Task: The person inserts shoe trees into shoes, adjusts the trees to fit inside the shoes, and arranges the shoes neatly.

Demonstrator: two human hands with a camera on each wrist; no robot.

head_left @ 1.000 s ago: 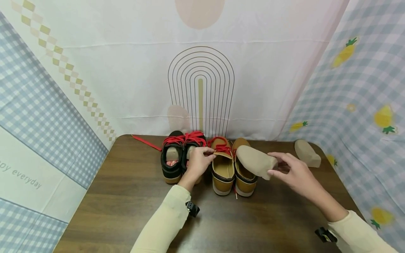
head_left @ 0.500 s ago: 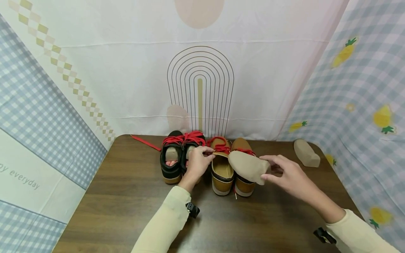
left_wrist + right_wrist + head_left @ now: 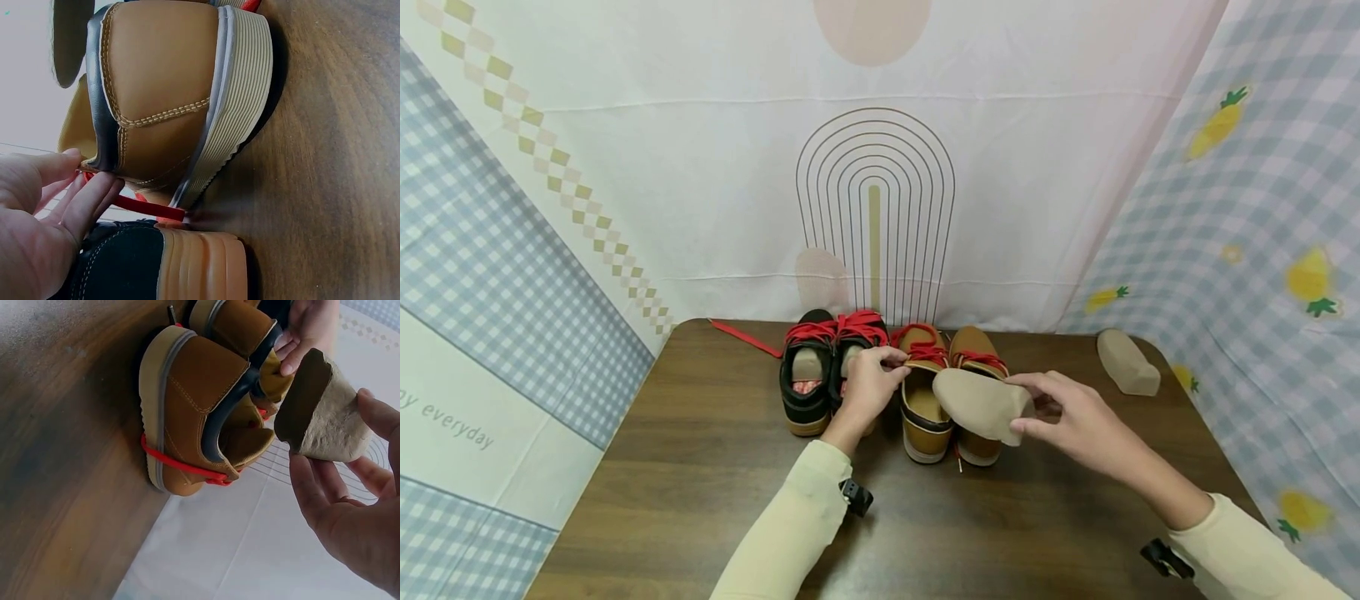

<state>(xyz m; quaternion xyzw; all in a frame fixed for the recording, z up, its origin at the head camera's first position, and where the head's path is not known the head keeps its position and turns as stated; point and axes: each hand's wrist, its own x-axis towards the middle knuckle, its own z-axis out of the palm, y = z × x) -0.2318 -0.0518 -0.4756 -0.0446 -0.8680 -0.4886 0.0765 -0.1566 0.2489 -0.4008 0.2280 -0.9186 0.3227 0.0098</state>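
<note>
In the head view my left hand (image 3: 868, 387) pinches the tongue of the left brown shoe (image 3: 926, 429), which has red laces and an open, hollow inside. My right hand (image 3: 1078, 425) grips the wide end of a beige shoe insert (image 3: 983, 404), its rounded end pointing left over the opening between the two brown shoes. The right brown shoe (image 3: 976, 343) lies partly hidden under the insert. In the right wrist view, thumb and fingers hold the insert (image 3: 334, 419) from both sides, above the brown shoe (image 3: 194, 375).
A black pair of shoes (image 3: 805, 404) with red laces and beige inserts stands left of the brown pair. Another beige insert (image 3: 1127, 363) lies at the table's back right. A red lace end (image 3: 747, 337) trails at the back left. A white cloth hangs behind the wooden table (image 3: 700, 467).
My right hand has moved left and slightly down with the insert, from above the right brown shoe towards the left one. My left hand has stayed at the tongue.
</note>
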